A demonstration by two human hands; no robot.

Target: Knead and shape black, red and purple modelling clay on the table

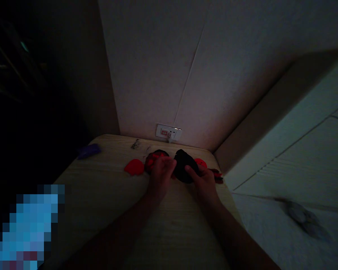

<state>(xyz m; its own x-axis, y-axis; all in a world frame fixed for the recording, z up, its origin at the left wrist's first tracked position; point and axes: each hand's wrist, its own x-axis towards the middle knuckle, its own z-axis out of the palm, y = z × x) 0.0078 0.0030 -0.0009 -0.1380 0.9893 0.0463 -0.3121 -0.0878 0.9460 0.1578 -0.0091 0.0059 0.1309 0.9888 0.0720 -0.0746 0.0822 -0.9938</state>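
In the head view a flat, dark, rounded piece [183, 168], its material hard to make out, is tilted up above the wooden table. My right hand [205, 180] grips its right side, the thumb lying across the face. My left hand [162, 174] is at its left edge, fingers loosely bent and slightly apart; whether the fingertips touch it is unclear. Partly behind my left hand lies a dark round item with a red pattern [150, 161]. To its left is a flat red piece [134, 167]. Another red piece [200, 162] shows behind my right hand.
The light wooden table [115, 195] meets a wall with a switch and socket plate [169, 132]. A purple packet [89, 150] lies at the left edge. Red and dark pieces [217, 175] lie at the right edge, near a pale panel [284, 150]. Footwear-like grey object [304, 217] is on the floor.
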